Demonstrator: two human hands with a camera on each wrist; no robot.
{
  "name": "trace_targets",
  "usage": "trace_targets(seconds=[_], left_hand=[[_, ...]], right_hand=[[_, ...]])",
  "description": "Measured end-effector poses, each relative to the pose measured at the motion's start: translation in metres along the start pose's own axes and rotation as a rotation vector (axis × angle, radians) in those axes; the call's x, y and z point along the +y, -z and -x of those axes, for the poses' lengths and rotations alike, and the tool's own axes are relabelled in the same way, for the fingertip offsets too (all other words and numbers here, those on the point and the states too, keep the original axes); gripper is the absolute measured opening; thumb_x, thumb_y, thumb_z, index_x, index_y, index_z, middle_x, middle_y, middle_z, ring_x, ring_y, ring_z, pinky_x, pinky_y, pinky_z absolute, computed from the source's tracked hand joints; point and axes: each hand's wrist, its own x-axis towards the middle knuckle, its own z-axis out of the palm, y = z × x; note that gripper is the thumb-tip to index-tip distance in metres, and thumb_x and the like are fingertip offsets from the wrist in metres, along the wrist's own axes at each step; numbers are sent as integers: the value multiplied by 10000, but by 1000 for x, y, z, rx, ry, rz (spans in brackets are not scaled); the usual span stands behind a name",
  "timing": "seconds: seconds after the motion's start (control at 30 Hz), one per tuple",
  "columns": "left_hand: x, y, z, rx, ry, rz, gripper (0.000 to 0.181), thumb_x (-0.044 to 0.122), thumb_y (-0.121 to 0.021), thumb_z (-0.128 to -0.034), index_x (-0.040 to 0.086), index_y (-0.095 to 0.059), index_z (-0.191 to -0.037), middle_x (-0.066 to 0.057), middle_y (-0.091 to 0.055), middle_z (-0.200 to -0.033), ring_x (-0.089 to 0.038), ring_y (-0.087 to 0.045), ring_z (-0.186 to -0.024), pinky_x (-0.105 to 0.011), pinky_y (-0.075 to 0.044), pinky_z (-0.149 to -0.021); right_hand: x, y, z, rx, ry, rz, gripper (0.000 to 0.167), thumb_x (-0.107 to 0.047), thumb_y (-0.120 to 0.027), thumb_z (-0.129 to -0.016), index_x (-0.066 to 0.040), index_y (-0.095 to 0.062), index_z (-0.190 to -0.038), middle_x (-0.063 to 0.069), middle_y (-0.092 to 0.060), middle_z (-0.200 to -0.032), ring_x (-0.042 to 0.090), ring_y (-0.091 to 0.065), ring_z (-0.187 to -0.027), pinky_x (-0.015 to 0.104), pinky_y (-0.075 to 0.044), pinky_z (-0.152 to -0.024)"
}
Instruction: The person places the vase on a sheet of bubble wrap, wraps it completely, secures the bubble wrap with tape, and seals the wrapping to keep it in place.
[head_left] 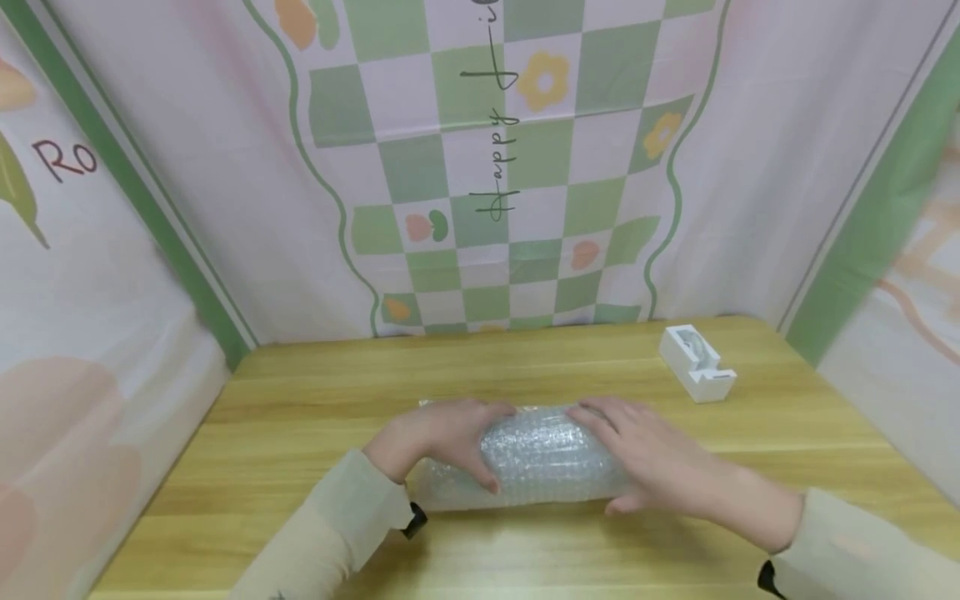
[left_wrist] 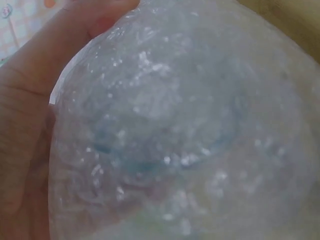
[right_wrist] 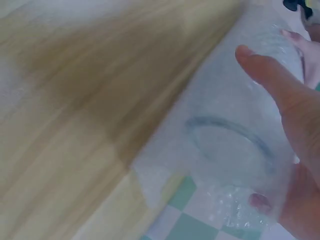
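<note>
A roll of clear bubble wrap (head_left: 543,458) lies lengthwise across the wooden table in the head view. My left hand (head_left: 453,433) holds its left part, thumb on the near side and fingers over the top. Toward the other end, my right hand (head_left: 656,458) grips the roll between thumb and fingers. Through the layers in the right wrist view shows a bluish circular rim (right_wrist: 225,122) of something wrapped inside; its kind cannot be made out. Bubble wrap (left_wrist: 165,95) fills most of the left wrist view, with a similar blurred curved edge.
A white tape dispenser (head_left: 697,364) with a roll of clear tape stands at the back right of the wooden table (head_left: 322,392). Patterned cloth (head_left: 510,167) hangs behind the table and along both sides.
</note>
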Motion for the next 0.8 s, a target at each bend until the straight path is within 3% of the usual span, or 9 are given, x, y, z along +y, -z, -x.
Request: trace_targets(seconds=[0.13, 0.33, 0.57, 0.67, 0.8], left_hand=[[0, 1, -1, -10, 13, 26, 1032, 416, -905, -763, 89, -369, -1582, -70, -487, -1542, -207, -520, -1348, -365, -436, -1117], [-2, 1, -2, -15, 34, 43, 1048, 437, -897, -768, 100, -348, -1594, -68, -481, -1546, -212, -526, -1340, -386, -433, -1121], [-1, 0, 1, -6, 52, 34, 1086, 469, -886, -769, 145, -297, -1621, -65, -487, -1542, -215, -532, -1332, -405, -443, -1112], [3, -1, 6, 36, 73, 10, 1117, 499, -883, -756, 219, -255, -1636, -53, -478, -1549, -221, -541, -1320, -437, -468, -1087], [13, -5, 15, 146, 54, -123, 1090, 519, -879, -751, 231, -288, -1620, -57, -438, -1571, -271, -494, -1362, -500, -457, -1091]], right_hand=[[2, -8, 0, 12, -20, 3, 1297, -413, -1001, -468, -12, -345, -1512, 291, -493, -1420, 459, -539, -1245, 655, -477, -996], [6, -14, -2, 83, 19, 29, 1216, -293, -998, -459, -22, -386, -1474, 295, -543, -1359, 443, -584, -1183, 632, -522, -947], [10, -15, -4, 80, 38, 18, 1209, -297, -993, -467, -27, -393, -1481, 266, -561, -1349, 411, -595, -1167, 618, -519, -962], [11, -16, -4, 75, 36, 15, 1202, -306, -990, -465, -24, -405, -1476, 260, -567, -1348, 405, -598, -1165, 611, -521, -964], [13, -16, -4, 87, 50, 26, 1197, -324, -991, -456, -18, -421, -1463, 254, -582, -1329, 399, -611, -1142, 599, -538, -944]])
